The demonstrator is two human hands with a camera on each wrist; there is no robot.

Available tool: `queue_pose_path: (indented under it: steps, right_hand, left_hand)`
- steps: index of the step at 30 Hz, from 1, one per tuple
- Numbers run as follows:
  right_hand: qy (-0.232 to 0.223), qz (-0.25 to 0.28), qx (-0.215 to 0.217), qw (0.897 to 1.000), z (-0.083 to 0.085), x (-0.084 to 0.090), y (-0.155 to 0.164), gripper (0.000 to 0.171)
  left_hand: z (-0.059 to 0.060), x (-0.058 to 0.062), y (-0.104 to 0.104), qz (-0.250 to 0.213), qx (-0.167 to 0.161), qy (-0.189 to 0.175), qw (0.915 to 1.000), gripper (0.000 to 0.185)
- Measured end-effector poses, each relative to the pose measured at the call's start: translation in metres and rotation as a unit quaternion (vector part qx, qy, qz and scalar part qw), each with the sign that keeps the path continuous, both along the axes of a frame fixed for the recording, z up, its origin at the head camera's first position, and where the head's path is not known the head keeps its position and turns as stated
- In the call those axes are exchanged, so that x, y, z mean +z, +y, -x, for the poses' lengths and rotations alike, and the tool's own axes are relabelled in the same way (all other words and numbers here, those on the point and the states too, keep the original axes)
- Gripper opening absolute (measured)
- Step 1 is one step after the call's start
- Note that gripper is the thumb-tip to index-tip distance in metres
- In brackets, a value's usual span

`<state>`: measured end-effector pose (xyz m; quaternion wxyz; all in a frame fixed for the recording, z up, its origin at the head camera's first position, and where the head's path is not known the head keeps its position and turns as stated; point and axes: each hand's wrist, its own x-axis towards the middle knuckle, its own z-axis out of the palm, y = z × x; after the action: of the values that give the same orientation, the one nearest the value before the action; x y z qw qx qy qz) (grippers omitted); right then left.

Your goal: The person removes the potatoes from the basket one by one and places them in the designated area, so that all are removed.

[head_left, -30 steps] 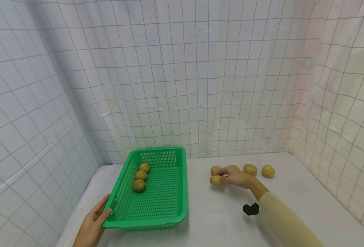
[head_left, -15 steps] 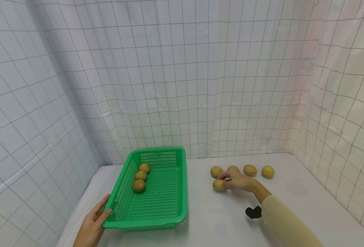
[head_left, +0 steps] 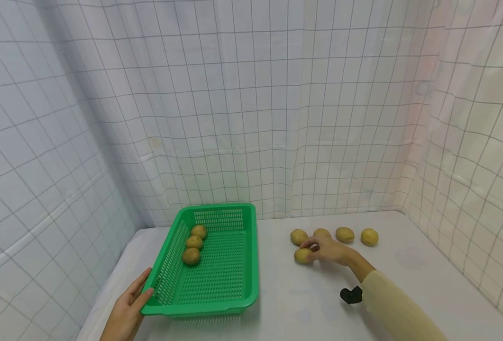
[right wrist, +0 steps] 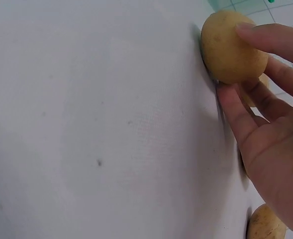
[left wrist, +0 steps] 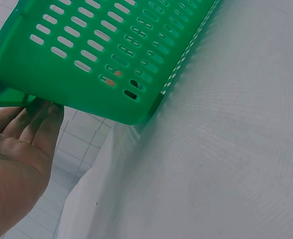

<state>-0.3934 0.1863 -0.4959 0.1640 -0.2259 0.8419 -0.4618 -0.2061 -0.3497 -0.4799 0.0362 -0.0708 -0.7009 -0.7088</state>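
Observation:
My right hand (head_left: 330,249) holds a potato (head_left: 303,256) low over the white table, thumb on one side and fingertips on the other. The right wrist view shows this pale brown potato (right wrist: 232,47) close up, right at the table surface. At the near left corner of a green plastic basket (head_left: 254,265), my left hand (head_left: 125,310) grips the rim, its thumb on top and fingers along the outside. Fingers (left wrist: 42,127) reach under the rim in the left wrist view. Inside the basket, three potatoes (head_left: 194,242) stand in a line along the left wall.
Several potatoes form a row at the back right: one potato (head_left: 299,237) just behind the held one, another potato (head_left: 345,235) and a yellower potato (head_left: 369,237) farther right. A small black object (head_left: 351,295) shows beside the right sleeve (head_left: 398,305). White grid-patterned curtains (head_left: 272,118) enclose the table.
My right hand has drawn the potato slightly toward me and to the right, away from the one behind it. My left hand and the basket stay in place.

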Motion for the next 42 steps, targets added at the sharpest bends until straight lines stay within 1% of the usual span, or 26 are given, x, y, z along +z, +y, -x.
queue_pose_path:
  steps: [6,14,18,21,26,34,38,42]
  right_hand:
    - [0.004,-0.002,0.012,1.000,0.0001,0.0001,-0.0003,0.040]
    - [0.005,0.002,0.023,1.000,0.0011,0.0000,-0.0022,0.035]
    - [-0.005,0.009,0.041,0.999,0.0003,0.0012,-0.0021,0.037]
    - [-0.006,0.016,0.053,0.998,0.0005,0.0014,-0.0017,0.036]
    - [0.001,0.022,0.044,0.999,0.0020,-0.0009,0.0010,0.032]
    - [0.007,0.024,0.057,0.998,0.0009,0.0023,0.0032,0.036]
    - [-0.003,0.018,0.060,0.998,0.0011,0.0036,0.0035,0.043]
    - [-0.013,0.014,0.053,0.998,0.0007,0.0041,0.0037,0.047]
  left_hand:
    - [0.0001,-0.0004,0.0000,-0.001,-0.002,-0.002,1.0000,0.070]
    - [-0.0008,-0.0001,-0.0010,-0.010,-0.010,0.003,0.9999,0.070]
    - [-0.0007,-0.0001,-0.0013,-0.009,-0.010,0.001,0.9999,0.070]
    - [-0.0003,-0.0005,-0.0014,-0.008,-0.009,-0.002,0.9999,0.070]
    - [-0.0004,-0.0013,-0.0011,-0.006,-0.009,-0.004,0.9999,0.070]
    - [0.0001,0.0016,-0.0025,0.003,-0.013,-0.007,0.9999,0.072]
    - [0.0007,0.0016,-0.0027,0.005,-0.012,-0.006,0.9999,0.072]
    - [0.0005,0.0004,-0.0022,0.001,-0.011,-0.001,0.9999,0.070]
